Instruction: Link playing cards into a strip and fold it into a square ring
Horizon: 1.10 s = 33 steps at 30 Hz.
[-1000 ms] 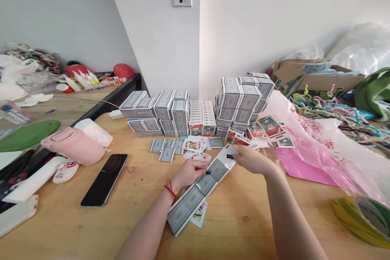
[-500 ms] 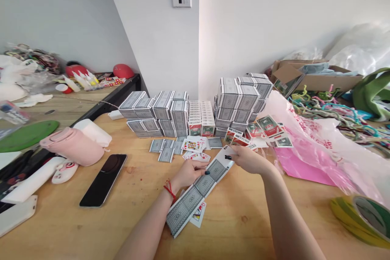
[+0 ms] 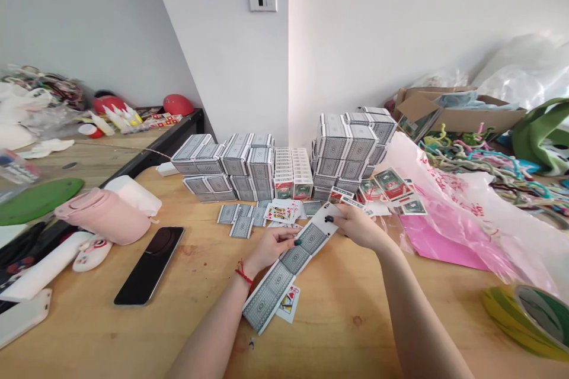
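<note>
Apparently mid-fitting, the left hand (image 3: 267,250) pinches the playing-card strip (image 3: 268,300), the right hand (image 3: 358,227) the face-up end card (image 3: 320,215) — steady alignment seems needed next.

A wooden table (image 3: 338,320) fills the lower frame, bearing a phone (image 3: 150,266) lower left, card blocks (image 3: 235,160) mid-frame, tape roll (image 3: 502,320) lower right.
</note>
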### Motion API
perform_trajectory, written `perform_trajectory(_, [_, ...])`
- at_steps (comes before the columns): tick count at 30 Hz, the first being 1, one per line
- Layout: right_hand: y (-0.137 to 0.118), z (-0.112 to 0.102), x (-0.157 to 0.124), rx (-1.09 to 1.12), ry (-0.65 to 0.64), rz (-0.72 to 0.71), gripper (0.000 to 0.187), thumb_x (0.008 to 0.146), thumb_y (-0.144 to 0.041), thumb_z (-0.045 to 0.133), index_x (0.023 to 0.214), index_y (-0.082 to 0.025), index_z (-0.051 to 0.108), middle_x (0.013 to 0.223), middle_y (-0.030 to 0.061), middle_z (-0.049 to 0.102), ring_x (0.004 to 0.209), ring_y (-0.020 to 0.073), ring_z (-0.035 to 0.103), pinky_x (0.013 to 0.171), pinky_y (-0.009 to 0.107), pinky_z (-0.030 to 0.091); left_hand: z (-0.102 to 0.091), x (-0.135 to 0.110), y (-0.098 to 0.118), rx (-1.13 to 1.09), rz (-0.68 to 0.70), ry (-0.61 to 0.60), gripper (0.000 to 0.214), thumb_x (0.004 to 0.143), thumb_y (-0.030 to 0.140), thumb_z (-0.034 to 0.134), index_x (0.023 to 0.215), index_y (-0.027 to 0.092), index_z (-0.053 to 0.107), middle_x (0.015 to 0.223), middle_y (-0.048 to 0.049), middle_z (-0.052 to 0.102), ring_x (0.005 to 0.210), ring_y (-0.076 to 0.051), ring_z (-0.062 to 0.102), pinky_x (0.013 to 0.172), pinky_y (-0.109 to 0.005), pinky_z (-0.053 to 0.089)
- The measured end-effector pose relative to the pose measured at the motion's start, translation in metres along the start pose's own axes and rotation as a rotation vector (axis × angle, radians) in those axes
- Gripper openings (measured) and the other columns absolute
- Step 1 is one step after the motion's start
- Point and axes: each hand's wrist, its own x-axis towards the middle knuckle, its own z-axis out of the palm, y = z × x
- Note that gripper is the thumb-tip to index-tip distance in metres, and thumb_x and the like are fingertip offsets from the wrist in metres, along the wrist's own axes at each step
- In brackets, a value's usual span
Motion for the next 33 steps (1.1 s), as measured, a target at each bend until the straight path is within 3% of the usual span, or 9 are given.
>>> perform_trajectory(4, [0.003,-0.005,0.000,0.264,0.043,0.033,0.013,0.073,-0.030,0.046,0.072,-0.018,0.046,0.045,-0.0076,0.035,0.039,0.0080,0.034,0.040,0.021,0.027,-0.008,-0.005,0.006,-0.268,-0.064,0.034,0.034,0.069,0.034,0.065,0.097,0.015,0.065,0.102,-0.0102,0.065,0.084,-0.020,0.061,0.074,-0.030,0.046])
perform_trajectory(8, [0.000,-0.010,-0.001,0.443,0.145,-0.001,0.019,0.072,-0.035,0.051,0.069,-0.019,0.041,0.041,-0.0096,0.034,0.036,0.0058,0.028,0.037,0.019,0.021,-0.018,-0.010,0.013,-0.644,-0.047,0.003,0.039,0.077,0.046,0.049,0.097,0.016,0.064,0.095,-0.0110,0.066,0.083,-0.023,0.062,0.067,-0.034,0.049])
perform_trajectory(11, [-0.007,-0.006,-0.001,0.582,0.219,0.002,0.022,0.071,-0.036,0.053,0.069,-0.020,0.038,0.040,-0.0090,0.039,0.034,0.0050,0.030,0.035,0.018,0.021,-0.025,-0.008,0.012,-0.864,-0.030,0.018,0.024,0.075,0.036,0.052,0.088,0.019,0.063,0.087,-0.0076,0.067,0.079,-0.022,0.062,0.058,-0.029,0.049])
perform_trajectory(14, [-0.015,0.010,0.003,0.646,0.216,0.023,0.021,0.071,-0.034,0.053,0.069,-0.020,0.038,0.043,-0.0064,0.048,0.031,0.0046,0.034,0.032,0.017,0.022,-0.028,-0.004,0.008,-0.990,0.065,0.089,0.013,0.069,0.016,0.052,0.077,0.016,0.062,0.079,-0.0066,0.066,0.080,-0.020,0.062,0.067,-0.030,0.049])
perform_trajectory(19, [-0.026,0.042,0.007,0.607,-0.018,0.151,0.014,0.070,-0.025,0.052,0.080,-0.018,0.044,0.064,0.0039,0.066,0.043,0.0120,0.058,0.031,0.017,0.034,-0.030,0.000,0.008,-0.998,0.248,0.124,0.017,0.061,0.009,0.050,0.072,0.016,0.062,0.075,-0.0051,0.063,0.078,-0.019,0.059,0.076,-0.038,0.045])
perform_trajectory(22, [-0.026,0.053,0.007,0.521,-0.202,0.193,0.007,0.068,-0.020,0.052,0.072,-0.014,0.051,0.070,0.0087,0.068,0.050,0.0140,0.062,0.034,0.017,0.041,-0.032,-0.001,0.013,-1.009,0.278,0.161,0.022,0.068,0.017,0.050,0.085,0.019,0.063,0.089,-0.0061,0.064,0.093,-0.020,0.057,0.083,-0.039,0.042])
perform_trajectory(26, [-0.024,0.062,0.005,0.494,-0.489,0.182,0.007,0.067,-0.019,0.052,0.070,-0.013,0.055,0.071,0.0062,0.068,0.053,0.0134,0.062,0.035,0.016,0.042,-0.033,-0.001,0.017,-1.026,0.273,0.216,0.032,0.075,0.021,0.049,0.106,0.024,0.057,0.108,-0.0058,0.060,0.107,-0.022,0.052,0.091,-0.042,0.038])
perform_trajectory(29, [-0.023,0.073,0.004,0.542,-0.697,0.202,0.011,0.066,-0.018,0.054,0.077,-0.014,0.055,0.073,0.0044,0.068,0.055,0.0125,0.062,0.037,0.015,0.042,-0.032,0.002,0.013,-1.034,0.266,0.312,0.034,0.077,0.020,0.051,0.111,0.026,0.055,0.101,-0.0039,0.062,0.098,-0.020,0.057,0.088,-0.041,0.041])
perform_trajectory(33, [-0.016,0.096,0.004,0.636,-0.733,0.237,0.015,0.072,-0.024,0.052,0.084,-0.017,0.047,0.065,0.0014,0.066,0.050,0.0116,0.060,0.038,0.016,0.041,-0.033,0.008,0.008,-0.997,0.226,0.409,0.032,0.076,0.018,0.055,0.107,0.025,0.057,0.077,0.0000,0.062,0.072,-0.014,0.060,0.075,-0.034,0.047])
